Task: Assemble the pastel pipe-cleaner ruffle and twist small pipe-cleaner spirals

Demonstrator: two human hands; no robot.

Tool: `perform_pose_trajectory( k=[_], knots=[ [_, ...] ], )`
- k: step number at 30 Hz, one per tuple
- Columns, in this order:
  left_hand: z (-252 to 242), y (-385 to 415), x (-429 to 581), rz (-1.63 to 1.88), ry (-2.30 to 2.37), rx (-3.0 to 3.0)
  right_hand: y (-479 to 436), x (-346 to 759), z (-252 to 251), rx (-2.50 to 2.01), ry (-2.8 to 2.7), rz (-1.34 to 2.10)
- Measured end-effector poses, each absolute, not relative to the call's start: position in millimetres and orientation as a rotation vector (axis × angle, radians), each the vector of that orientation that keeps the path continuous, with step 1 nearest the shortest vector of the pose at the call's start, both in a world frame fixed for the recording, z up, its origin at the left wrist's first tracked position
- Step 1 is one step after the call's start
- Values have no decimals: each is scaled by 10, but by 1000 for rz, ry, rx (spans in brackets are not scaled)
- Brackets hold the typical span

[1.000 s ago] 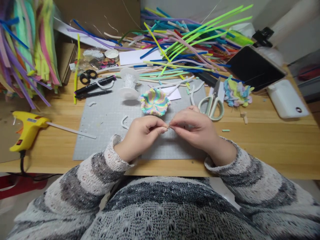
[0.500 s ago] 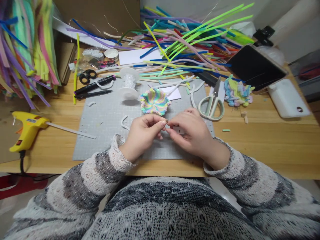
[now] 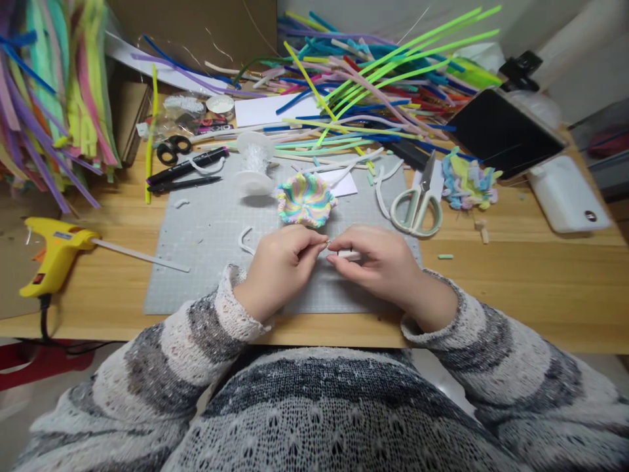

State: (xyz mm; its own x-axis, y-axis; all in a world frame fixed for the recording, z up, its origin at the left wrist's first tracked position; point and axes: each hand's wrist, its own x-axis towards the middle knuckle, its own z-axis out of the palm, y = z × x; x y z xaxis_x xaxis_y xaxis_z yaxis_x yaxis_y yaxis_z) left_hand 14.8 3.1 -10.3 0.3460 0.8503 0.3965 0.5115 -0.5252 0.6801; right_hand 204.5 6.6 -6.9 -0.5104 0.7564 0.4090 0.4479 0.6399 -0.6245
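Observation:
A flower-like cup of ruffled pastel chenille stems (image 3: 305, 200) sits on the grey cutting mat (image 3: 196, 282), just beyond my fingers. My left hand (image 3: 282, 262) is closed, its thumb and forefinger pinching a tiny light bit too small to name. My right hand (image 3: 383, 265) is curled opposite, forefinger tip at that same bit and thumb slightly lower. A white piece with dark marks (image 3: 346, 255) shows between the right thumb and forefinger; whether it is held or lies behind cannot be told. Beside my left hand lies a short white stem (image 3: 244, 241).
A clear-thread spool (image 3: 254, 164) stands behind the hands; pens (image 3: 189, 167) lie left of it. Scissors (image 3: 417, 206) and a pastel fluffy piece (image 3: 469, 177) are at right. A yellow glue gun (image 3: 56, 255) lies far left. Piled chenille stems (image 3: 363, 85) and a tablet (image 3: 506, 131) are behind.
My left fingers have drawn together around the tiny bit. The right thumb and forefinger have shifted slightly, showing more of the white piece between them. Everything on the table stays put.

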Motion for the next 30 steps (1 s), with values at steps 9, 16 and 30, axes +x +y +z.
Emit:
perform_pose_trajectory(
  k=[9,16,30],
  knots=[
    [-119,29,96,691,1119,2467,68,2018,-22,-1212,-1738,1373],
    [-86,72,110,787,923,2129,130,2029,2,-1089,-1523,1590],
    [16,86,138,851,965,1111,118,2054,-87,-909,-1672,1240]
  ],
)
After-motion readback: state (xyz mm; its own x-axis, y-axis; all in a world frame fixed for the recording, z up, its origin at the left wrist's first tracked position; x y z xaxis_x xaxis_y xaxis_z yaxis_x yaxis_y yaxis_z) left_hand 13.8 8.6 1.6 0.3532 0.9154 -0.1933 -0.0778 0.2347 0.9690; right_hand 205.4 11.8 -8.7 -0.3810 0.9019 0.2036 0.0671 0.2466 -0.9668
